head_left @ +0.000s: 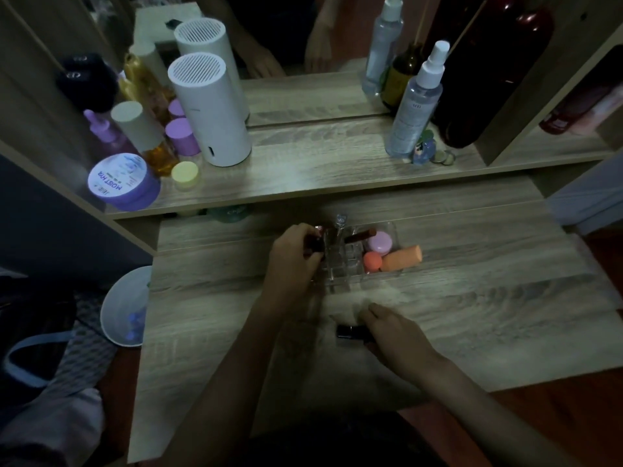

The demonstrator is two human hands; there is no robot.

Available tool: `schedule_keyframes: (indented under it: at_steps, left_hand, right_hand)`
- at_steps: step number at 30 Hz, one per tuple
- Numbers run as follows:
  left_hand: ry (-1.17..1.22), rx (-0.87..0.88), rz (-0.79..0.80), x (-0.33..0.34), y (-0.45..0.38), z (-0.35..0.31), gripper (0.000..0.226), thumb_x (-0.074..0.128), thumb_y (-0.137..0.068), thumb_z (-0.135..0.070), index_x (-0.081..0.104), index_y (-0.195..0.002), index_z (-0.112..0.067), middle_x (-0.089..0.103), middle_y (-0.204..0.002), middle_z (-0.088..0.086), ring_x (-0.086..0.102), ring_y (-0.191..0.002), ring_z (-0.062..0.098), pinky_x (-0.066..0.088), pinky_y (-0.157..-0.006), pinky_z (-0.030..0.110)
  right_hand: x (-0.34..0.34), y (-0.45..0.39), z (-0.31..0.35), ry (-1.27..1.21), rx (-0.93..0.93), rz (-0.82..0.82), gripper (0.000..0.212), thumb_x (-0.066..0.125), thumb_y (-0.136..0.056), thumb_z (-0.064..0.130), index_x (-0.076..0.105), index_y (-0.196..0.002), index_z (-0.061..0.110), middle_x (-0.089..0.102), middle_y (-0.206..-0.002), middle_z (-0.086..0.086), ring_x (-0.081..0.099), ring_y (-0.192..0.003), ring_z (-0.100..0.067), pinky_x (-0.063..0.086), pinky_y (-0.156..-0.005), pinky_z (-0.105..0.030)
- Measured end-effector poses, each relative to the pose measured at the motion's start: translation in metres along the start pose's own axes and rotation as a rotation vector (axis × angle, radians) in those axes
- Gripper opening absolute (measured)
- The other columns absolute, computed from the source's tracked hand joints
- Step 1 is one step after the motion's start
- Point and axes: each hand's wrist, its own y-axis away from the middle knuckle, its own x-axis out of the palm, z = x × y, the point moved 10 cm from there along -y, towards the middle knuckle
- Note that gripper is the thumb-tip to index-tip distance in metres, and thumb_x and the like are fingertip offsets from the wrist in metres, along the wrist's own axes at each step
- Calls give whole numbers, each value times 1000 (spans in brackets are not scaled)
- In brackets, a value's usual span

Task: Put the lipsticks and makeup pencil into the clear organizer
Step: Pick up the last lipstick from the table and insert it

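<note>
The clear organizer [340, 264] stands in the middle of the wooden table [488, 318]. A dark makeup pencil [360, 236] leans across its back cells. Orange and pink sponges [403, 258] and a lilac round case [380, 242] fill its right compartment. My left hand [292, 254] is closed on a dark red lipstick [317, 239] at the organizer's left edge. In front of the organizer, my right hand [394, 328] grips a black lipstick [350, 331] lying on the table.
A raised shelf [320, 176] behind carries a white cylinder [210, 109], jars and bottles at the left, and spray bottles [416, 106] at the right before a mirror. A white bin [126, 308] sits on the floor to the left of the table.
</note>
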Motion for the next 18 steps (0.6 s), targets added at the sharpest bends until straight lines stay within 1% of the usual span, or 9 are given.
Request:
schedule_keyframes:
  at_steps: [2,4,6,8,10,12,13,15,18]
  left_hand:
    - [-22,-8,16,3,1,2,26,69,-75,-3,62,-99,-9,65,-104,10,62,-96,22,53,-85,32]
    - [-28,-8,37,7,2,3,25,68,-74,-2,63,-97,-10,67,-102,10,63,-94,20,53,-83,30]
    - [-14,-12,47,10,4,4,24,67,-74,-1,62,-95,-11,69,-98,9,65,-90,19,53,-79,27]
    - [-7,-27,38,10,6,6,23,68,-73,-2,62,-93,-12,70,-95,8,65,-87,18,56,-78,33]
    - [-27,-40,21,10,6,6,22,69,-73,-6,61,-93,-11,71,-94,7,65,-87,19,55,-78,36]
    - [-47,-45,11,10,5,5,22,70,-73,-8,62,-93,-10,71,-94,8,64,-87,20,54,-78,37]
    - [-52,-46,11,10,5,5,22,70,-73,-8,62,-93,-10,70,-94,9,64,-87,21,54,-78,37]
    - [-61,-45,7,9,6,4,22,70,-73,-8,62,-93,-9,70,-94,10,64,-88,23,53,-78,38]
    - [-46,-44,0,8,8,4,23,71,-72,-7,60,-93,-9,69,-94,10,64,-90,24,52,-79,38]
  right_hand:
    - [-1,-2,-2,-53,4,-17,26,55,-88,18,51,-114,18,55,-117,-2,55,-106,-24,46,-78,-34]
    - [-9,-3,-5,-165,9,-43,26,59,-85,17,56,-111,19,56,-115,-2,58,-104,-24,47,-78,-33]
    - [-30,-5,-8,-272,9,-111,28,62,-83,13,60,-110,17,57,-119,-3,59,-105,-24,50,-83,-35]
    - [-59,-7,-7,-316,-19,-220,31,64,-80,6,63,-110,13,57,-119,-7,59,-103,-27,50,-83,-33]
    - [-89,-12,-3,-302,-44,-318,31,64,-79,0,65,-108,10,58,-113,-12,61,-97,-30,46,-75,-29]
    - [-112,-21,-1,-255,-37,-376,28,63,-81,-1,67,-107,10,56,-111,-13,60,-95,-29,46,-71,-30]
    - [-119,-25,1,-226,-31,-396,27,62,-82,-1,67,-106,10,56,-109,-13,59,-95,-29,43,-69,-29]
    - [-128,-36,5,-180,-24,-405,29,59,-82,-3,66,-106,10,55,-107,-11,58,-93,-29,43,-67,-31]
    - [-127,-51,11,-100,-22,-349,26,56,-82,-2,63,-105,10,52,-112,-10,60,-91,-31,45,-60,-38]
